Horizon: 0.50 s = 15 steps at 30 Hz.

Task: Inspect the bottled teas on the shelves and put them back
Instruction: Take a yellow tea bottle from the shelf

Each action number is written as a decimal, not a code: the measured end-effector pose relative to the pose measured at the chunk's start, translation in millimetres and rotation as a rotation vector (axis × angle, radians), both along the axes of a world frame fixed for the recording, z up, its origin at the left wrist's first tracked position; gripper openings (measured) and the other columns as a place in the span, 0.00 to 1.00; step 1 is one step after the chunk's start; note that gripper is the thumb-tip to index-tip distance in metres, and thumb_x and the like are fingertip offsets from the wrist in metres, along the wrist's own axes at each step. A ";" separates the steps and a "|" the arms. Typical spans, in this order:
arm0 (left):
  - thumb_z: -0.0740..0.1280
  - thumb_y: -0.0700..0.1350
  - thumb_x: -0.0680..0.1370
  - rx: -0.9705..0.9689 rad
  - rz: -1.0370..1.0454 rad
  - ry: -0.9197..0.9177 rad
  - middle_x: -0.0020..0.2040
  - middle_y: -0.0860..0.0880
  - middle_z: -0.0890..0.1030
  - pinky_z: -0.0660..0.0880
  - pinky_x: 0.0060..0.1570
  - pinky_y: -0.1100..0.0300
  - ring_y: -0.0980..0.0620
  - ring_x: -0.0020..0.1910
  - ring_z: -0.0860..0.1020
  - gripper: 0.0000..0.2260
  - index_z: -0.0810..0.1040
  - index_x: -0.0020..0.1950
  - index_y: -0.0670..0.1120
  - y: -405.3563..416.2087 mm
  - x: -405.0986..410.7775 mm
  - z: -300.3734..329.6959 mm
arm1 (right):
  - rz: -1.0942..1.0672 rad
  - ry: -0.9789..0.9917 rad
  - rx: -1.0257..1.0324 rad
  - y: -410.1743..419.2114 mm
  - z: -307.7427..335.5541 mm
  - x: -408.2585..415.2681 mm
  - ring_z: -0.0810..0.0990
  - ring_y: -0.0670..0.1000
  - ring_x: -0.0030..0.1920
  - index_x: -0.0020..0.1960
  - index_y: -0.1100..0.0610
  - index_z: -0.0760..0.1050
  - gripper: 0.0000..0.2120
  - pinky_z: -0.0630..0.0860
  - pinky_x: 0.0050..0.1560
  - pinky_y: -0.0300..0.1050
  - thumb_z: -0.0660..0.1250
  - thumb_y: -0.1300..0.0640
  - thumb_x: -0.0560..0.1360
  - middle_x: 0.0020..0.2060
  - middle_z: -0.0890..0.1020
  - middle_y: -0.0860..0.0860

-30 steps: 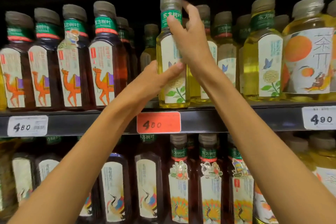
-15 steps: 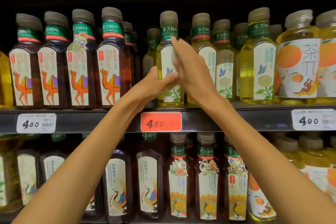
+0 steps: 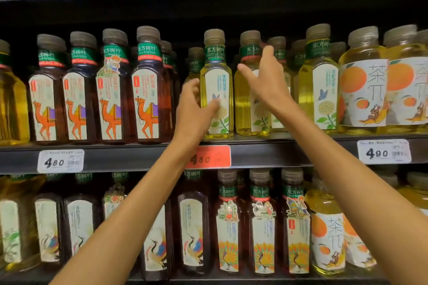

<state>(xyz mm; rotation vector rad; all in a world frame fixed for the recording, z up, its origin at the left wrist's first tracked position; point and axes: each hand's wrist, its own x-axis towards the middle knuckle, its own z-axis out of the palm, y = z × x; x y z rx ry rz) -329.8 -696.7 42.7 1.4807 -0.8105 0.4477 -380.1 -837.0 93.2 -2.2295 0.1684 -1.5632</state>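
A pale yellow jasmine tea bottle (image 3: 217,81) with a brown cap and a butterfly label stands upright on the middle shelf (image 3: 278,155). My left hand (image 3: 193,109) is wrapped around its lower left side, thumb on the front label, fingers behind the left edge. My right hand (image 3: 266,83) hovers just right of it with fingers spread, holding nothing, in front of the neighbouring yellow bottle (image 3: 243,104), which it partly hides.
Dark tea bottles with camel labels (image 3: 148,99) stand close on the left. Wide bottles with orange-fruit labels (image 3: 363,90) fill the right. A red price tag (image 3: 213,157) sits under the bottle. The lower shelf holds dark bottles with bird labels (image 3: 228,227).
The bottle came down from its raised position and now stands on the shelf. My right hand left its neck and opened to the right; my left hand stayed on it.
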 end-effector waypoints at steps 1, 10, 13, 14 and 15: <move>0.66 0.39 0.77 -0.126 0.034 -0.074 0.62 0.53 0.73 0.71 0.57 0.68 0.61 0.58 0.73 0.21 0.67 0.69 0.46 1.6 -5.9 -3.9 | -0.008 -0.017 0.013 -1.8 1.4 -2.5 0.73 0.57 0.58 0.62 0.63 0.64 0.23 0.68 0.50 0.43 0.67 0.51 0.77 0.58 0.74 0.59; 0.65 0.34 0.76 -0.043 -0.097 -0.178 0.61 0.48 0.77 0.73 0.58 0.67 0.57 0.58 0.76 0.18 0.73 0.65 0.44 -10.6 -45.4 -27.5 | 0.248 -0.161 0.109 5.5 -10.7 -32.6 0.73 0.47 0.55 0.63 0.54 0.68 0.25 0.71 0.54 0.33 0.73 0.51 0.71 0.56 0.72 0.53; 0.69 0.39 0.76 0.112 -0.018 -0.234 0.69 0.49 0.69 0.65 0.69 0.58 0.55 0.68 0.67 0.27 0.64 0.73 0.45 -18.6 -52.1 -37.0 | 0.399 -0.252 0.065 14.6 -23.5 -46.6 0.77 0.41 0.50 0.60 0.59 0.69 0.21 0.74 0.49 0.34 0.74 0.57 0.72 0.49 0.77 0.48; 0.70 0.41 0.75 0.132 0.014 -0.272 0.70 0.50 0.67 0.63 0.70 0.58 0.54 0.70 0.65 0.30 0.62 0.74 0.46 -19.8 -54.7 -38.5 | 0.414 -0.288 0.036 19.0 -26.7 -51.5 0.77 0.40 0.49 0.61 0.61 0.69 0.22 0.74 0.48 0.33 0.74 0.58 0.72 0.49 0.77 0.47; 0.71 0.42 0.74 0.141 0.032 -0.313 0.71 0.51 0.66 0.63 0.70 0.58 0.55 0.71 0.64 0.32 0.60 0.75 0.46 -20.7 -57.7 -39.2 | 0.428 -0.321 0.020 23.6 -28.9 -56.8 0.78 0.42 0.49 0.61 0.62 0.68 0.22 0.75 0.48 0.34 0.74 0.59 0.72 0.49 0.77 0.48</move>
